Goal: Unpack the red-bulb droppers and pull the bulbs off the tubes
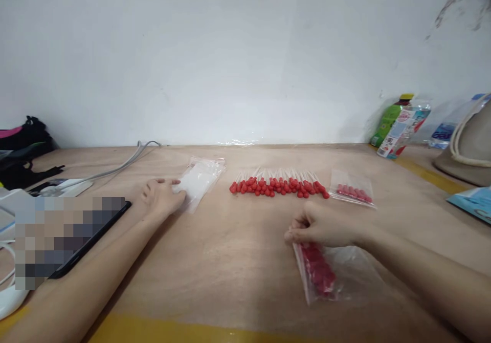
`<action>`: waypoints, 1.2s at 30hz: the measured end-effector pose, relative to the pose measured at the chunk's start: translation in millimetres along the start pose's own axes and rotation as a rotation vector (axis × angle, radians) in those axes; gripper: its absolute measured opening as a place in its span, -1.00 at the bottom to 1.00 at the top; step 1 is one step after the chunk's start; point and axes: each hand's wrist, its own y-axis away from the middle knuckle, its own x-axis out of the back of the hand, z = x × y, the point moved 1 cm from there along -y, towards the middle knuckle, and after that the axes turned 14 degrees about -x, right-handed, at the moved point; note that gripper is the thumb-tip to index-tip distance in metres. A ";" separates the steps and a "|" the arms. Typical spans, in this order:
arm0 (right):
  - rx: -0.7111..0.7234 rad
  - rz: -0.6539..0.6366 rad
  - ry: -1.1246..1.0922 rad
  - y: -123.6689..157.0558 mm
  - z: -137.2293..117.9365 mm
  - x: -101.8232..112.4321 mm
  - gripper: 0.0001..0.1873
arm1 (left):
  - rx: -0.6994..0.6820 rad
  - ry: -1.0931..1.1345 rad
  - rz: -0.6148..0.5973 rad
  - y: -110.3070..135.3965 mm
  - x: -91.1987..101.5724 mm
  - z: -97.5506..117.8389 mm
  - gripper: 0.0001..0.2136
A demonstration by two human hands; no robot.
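My right hand (324, 226) is closed in a pinch on the top edge of a clear plastic bag (326, 274) that holds several red-bulbed droppers. The bag lies on the wooden table (238, 261). My left hand (163, 195) rests on the near end of a stack of empty clear bags (199, 179), fingers curled onto it. Between the hands, farther back, a row of loose red-bulbed droppers (278, 184) lies side by side. To its right lies another small filled bag of droppers (352, 190).
A black tablet (90, 235) and a grey cable (115, 168) lie at the left, with a dark bag (23, 151) behind. Bottles (402, 125) stand at the back right by the white wall, beside a beige hat (470, 146). A yellow stripe (192, 330) marks the near table edge.
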 end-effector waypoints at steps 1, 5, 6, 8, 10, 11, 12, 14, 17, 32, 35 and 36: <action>0.019 -0.009 -0.065 -5.5 -4.6 -5.6 -0.68 | -0.019 -0.035 0.043 2.2 3.1 5.9 -0.65; 0.128 -0.046 -0.262 -31.5 -23.1 -22.1 -0.72 | -0.275 0.114 0.186 19.2 15.9 41.6 -0.71; 0.137 -0.048 -0.303 -38.7 -27.0 -25.0 -0.72 | -0.379 0.226 0.145 26.5 17.9 53.1 -0.76; 0.124 -0.034 -0.382 -52.9 -32.7 -30.2 -0.70 | -0.513 0.445 -0.025 44.6 20.3 76.9 -0.82; 0.109 0.011 -0.455 -64.9 -34.7 -34.7 -0.70 | -0.575 0.614 -0.313 64.4 20.4 98.7 -0.78; 0.106 0.036 -0.483 -69.5 -34.4 -36.6 -0.70 | -0.587 0.658 -0.427 73.2 20.1 107.6 -0.77; 0.106 0.058 -0.506 -73.0 -33.4 -38.2 -0.69 | -0.592 0.677 -0.480 80.2 19.9 114.5 -0.75; 0.116 0.078 -0.537 -76.2 -30.6 -40.4 -0.67 | -0.573 0.705 -0.522 87.9 18.7 122.5 -0.72; 0.136 0.054 -0.599 -74.1 -28.3 -40.6 -0.67 | -0.522 0.748 -0.539 87.1 15.3 123.8 -0.71; 0.681 0.467 -0.111 -46.9 -30.9 -40.2 -0.75 | -0.633 0.697 -0.508 82.0 9.8 121.3 -0.72; 0.805 0.519 0.050 -45.5 -31.8 -43.1 -0.77 | -0.652 0.718 -0.492 81.7 7.7 120.2 -0.74; 0.801 0.566 0.070 -47.6 -32.0 -44.1 -0.79 | -0.664 0.728 -0.489 81.7 7.1 120.0 -0.75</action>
